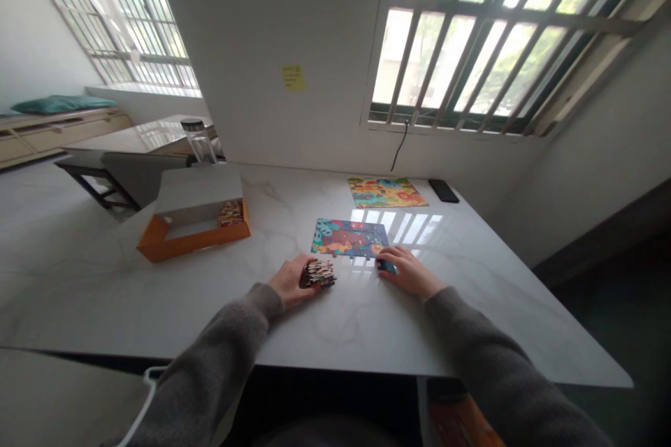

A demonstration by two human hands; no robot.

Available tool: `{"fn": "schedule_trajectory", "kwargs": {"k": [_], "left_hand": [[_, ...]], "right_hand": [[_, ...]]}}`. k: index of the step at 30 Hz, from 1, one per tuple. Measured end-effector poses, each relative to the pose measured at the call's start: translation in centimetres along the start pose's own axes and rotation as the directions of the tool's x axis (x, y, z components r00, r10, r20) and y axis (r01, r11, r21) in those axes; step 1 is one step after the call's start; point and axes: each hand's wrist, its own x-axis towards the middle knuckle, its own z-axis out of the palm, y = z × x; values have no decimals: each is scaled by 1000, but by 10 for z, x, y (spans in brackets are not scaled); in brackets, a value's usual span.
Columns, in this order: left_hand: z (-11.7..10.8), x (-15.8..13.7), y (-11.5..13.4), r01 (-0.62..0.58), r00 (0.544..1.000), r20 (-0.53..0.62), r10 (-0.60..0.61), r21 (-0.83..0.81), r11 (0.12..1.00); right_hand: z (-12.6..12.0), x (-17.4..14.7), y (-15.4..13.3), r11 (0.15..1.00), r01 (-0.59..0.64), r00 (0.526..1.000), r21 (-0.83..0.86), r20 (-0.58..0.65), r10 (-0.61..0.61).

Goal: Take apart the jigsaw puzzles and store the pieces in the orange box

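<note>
Head view.

Table (356, 342): white, grey-veined, glossy, marble-patterned; near edge runs straight below the forearms, right edge slants away toward the wall. Marbled surface shows between left hand and box, and from the right hand out to the right edge.

Left hand (289, 282): partly closed, thumb and fingers curled round a stack of puzzle pieces (321, 271), thin, flat, pale-edged, interlocking in outline.

Right hand (407, 272): fingers bent, nearly closed, on a dark blue piece (386, 265), at the puzzle's lower right corner; whether the piece is joined there cannot be told.

Puzzle (349, 237): partly assembled, flat, multicoloured, knobbed along its lower edge; lies just beyond and between the hands.

Picture sheet (388, 193): rectangular, yellow and bright-coloured, behind the puzzle, near the wall.

Phone (443, 191): black, rounded slab, right of the sheet, near the right edge.

Box (196, 243): orange outside, pale inside, lid raised, well left of the hands; further pieces (231, 214) in its right end.

Note (293, 77): yellow paper on the wall; handwriting too small to read.
</note>
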Motion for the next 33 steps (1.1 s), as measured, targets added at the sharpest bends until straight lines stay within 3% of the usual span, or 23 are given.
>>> {"fn": "schedule_trajectory", "kwargs": {"k": [4, 8, 15, 20, 23, 25, 30, 33], "left_hand": [[4, 2, 1, -5, 1000, -12, 6, 58, 998], [5, 2, 2, -11, 1000, -13, 12, 65, 998], [7, 4, -3, -8, 1000, -7, 8, 70, 998], [5, 7, 3, -22, 1000, 10, 22, 72, 997], [4, 7, 7, -30, 1000, 3, 30, 61, 998], [3, 7, 7, -39, 999, -1, 40, 46, 998], [4, 8, 1, -54, 999, -7, 54, -2, 999], [3, 8, -3, -70, 997, 13, 70, -17, 997]], "right_hand": [[2, 2, -4, 990, 90, 996, -104, -3, -91], [6, 7, -3, 984, 68, 995, -166, -64, -80], [-2, 12, 1, 995, 65, 997, -70, -29, -67], [-2, 18, -57, 995, 47, 971, 91, -239, -24], [16, 30, -102, 984, 173, 960, 46, -230, -158], [28, 38, -122, 983, 183, 966, 18, -188, -177], [36, 45, -134, 971, 232, 971, 55, -70, -228], [36, 46, -129, 959, 260, 965, 112, -73, -253]]}}
